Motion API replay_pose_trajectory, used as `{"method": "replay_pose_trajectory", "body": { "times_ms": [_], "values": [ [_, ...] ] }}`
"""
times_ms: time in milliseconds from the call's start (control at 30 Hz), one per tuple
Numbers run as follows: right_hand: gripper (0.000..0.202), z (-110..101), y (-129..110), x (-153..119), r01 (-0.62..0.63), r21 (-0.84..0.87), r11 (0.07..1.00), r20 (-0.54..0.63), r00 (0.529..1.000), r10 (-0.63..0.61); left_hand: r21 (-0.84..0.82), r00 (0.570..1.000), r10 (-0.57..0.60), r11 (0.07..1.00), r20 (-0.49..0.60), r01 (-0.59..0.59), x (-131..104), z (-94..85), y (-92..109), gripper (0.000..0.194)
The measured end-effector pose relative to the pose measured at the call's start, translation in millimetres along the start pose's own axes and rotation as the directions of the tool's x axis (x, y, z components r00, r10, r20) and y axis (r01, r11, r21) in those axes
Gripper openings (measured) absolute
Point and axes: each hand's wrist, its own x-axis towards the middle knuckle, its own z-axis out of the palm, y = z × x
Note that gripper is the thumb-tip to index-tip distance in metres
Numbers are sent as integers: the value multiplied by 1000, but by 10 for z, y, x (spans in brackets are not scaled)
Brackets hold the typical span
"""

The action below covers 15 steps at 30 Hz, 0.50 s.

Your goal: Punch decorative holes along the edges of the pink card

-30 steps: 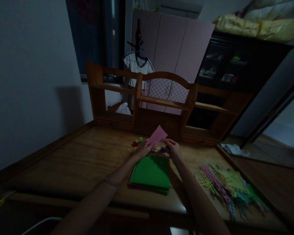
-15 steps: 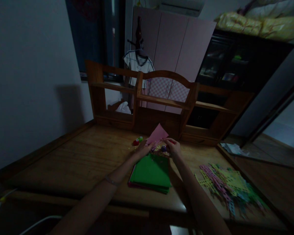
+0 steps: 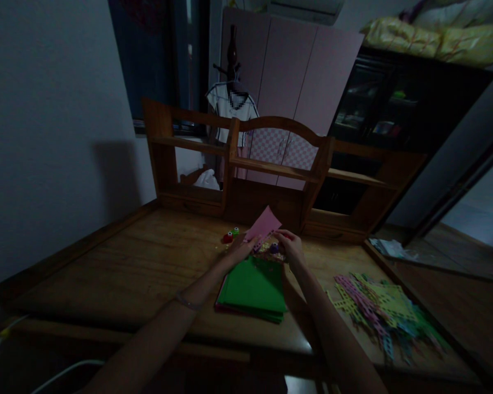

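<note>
A pink sheet [image 3: 265,223] is raised above the desk, its lower left edge gripped by my left hand [image 3: 241,249]. My right hand [image 3: 288,244] is at the sheet's right edge, fingers pinched together on it. Small holes show along the sheet's lower edge. Beneath the hands lie small pale paper bits [image 3: 267,253] and a small purple object [image 3: 274,248]. A stack of green sheets [image 3: 252,287] rests on the desk just nearer to me. Left of the hands stand a red object [image 3: 228,237] and a green one [image 3: 235,231], both small with eye-like spots.
The wooden desk [image 3: 148,262] has a shelf unit [image 3: 271,169] along its back. Punched strips and sheets in pink, yellow, green and blue [image 3: 378,306] lie in a pile at the right. White cables [image 3: 66,372] hang at the lower left.
The pink sheet has shifted very slightly left between my hands. Both hands keep nearly the same place.
</note>
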Motion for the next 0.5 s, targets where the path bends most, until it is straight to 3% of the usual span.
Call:
{"method": "replay_pose_trajectory", "body": {
  "times_ms": [500],
  "values": [
    [46, 20, -52, -25, 19, -46, 999, -39, 999, -21, 44, 998, 43, 998, -45, -41, 35, 23, -86, 48]
  ]
}}
